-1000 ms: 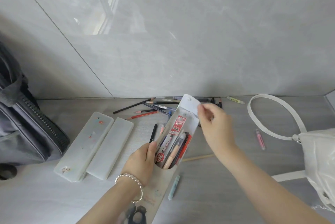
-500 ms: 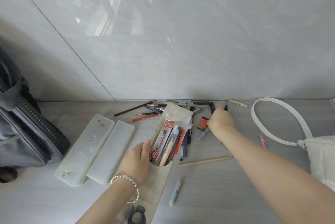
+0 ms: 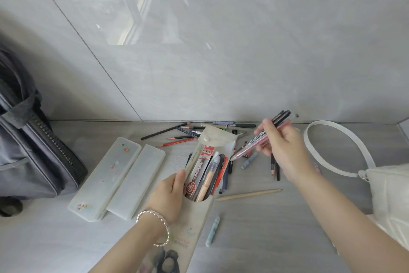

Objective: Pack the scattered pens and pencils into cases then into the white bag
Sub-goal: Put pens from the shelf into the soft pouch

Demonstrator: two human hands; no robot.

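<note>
My left hand (image 3: 169, 196) grips the left edge of a beige pouch case (image 3: 194, 224) lying on the floor, its flap (image 3: 215, 139) thrown open and several pens (image 3: 208, 175) sticking out of its mouth. My right hand (image 3: 285, 151) holds a small bundle of pens (image 3: 265, 135), pink and black, lifted above the floor with the tips pointing down-left toward the pouch mouth. Loose pens and pencils (image 3: 177, 137) lie scattered by the wall. The white bag (image 3: 389, 197) sits at the right with its strap (image 3: 338, 146) looped on the floor.
Two frosted plastic pencil cases (image 3: 117, 175) lie side by side left of the pouch. A dark grey zip bag (image 3: 33, 155) stands at the far left. A wooden pencil (image 3: 247, 194), a pale blue pen (image 3: 212, 230) and dark pencils (image 3: 274, 168) lie near the pouch.
My right hand let go of the pouch flap, reached to the pile by the wall, and has now lifted a bundle of pens off the floor toward the pouch.
</note>
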